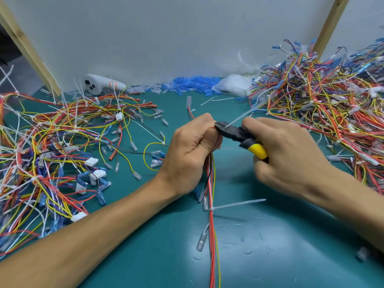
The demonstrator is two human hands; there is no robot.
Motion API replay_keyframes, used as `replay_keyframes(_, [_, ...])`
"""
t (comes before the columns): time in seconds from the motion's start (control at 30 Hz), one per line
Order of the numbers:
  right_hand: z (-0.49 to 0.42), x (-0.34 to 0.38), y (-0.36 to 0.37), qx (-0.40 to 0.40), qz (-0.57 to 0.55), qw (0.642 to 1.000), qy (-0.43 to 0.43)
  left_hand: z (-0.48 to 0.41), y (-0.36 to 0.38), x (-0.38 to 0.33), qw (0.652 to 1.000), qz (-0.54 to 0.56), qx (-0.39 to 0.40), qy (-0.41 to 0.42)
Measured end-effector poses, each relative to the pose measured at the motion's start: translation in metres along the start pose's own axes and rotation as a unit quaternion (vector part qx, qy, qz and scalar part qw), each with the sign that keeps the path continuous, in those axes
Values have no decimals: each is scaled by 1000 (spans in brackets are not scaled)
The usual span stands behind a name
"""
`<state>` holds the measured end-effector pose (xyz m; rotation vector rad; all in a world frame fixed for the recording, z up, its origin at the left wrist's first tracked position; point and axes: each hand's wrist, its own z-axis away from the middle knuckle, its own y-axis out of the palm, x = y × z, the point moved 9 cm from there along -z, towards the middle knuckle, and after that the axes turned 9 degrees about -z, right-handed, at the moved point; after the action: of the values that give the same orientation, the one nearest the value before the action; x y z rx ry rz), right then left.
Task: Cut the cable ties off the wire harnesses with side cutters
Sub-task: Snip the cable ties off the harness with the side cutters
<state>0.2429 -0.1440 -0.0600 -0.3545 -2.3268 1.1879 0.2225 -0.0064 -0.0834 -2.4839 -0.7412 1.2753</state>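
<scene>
Left hand [191, 150]: gripping the wire harness [212, 194] in a fist above the tabletop [291, 246].
Right hand [291, 154]: squeezing the yellow-handled side cutters [239, 136], tips biting at a white cable tie [239, 119] beside that fist.
Progress: a second tie [239, 204] is waiting lower down; the left heap [52, 142] and right heap [332, 104] are lying alongside, so much seemingly remains.

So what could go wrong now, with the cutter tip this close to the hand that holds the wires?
1. The side cutters bite at a cable tie right beside the left hand; a slip could nick its fingers.
2. The tie wraps the harness wires, so the blades may also cut insulation.
3. The cut piece may fly off, and the second tie, lower on the harness, could be missed.
</scene>
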Motion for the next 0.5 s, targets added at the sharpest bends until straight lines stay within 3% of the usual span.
replay_keyframes(0.27, [2,1,8,22,-51,998,14,2,2,-2,1000,14,9,1])
replay_keyframes(0.5, [0,2,11,44,-25,998,24,3,-2,-2,1000,9,-5,4])
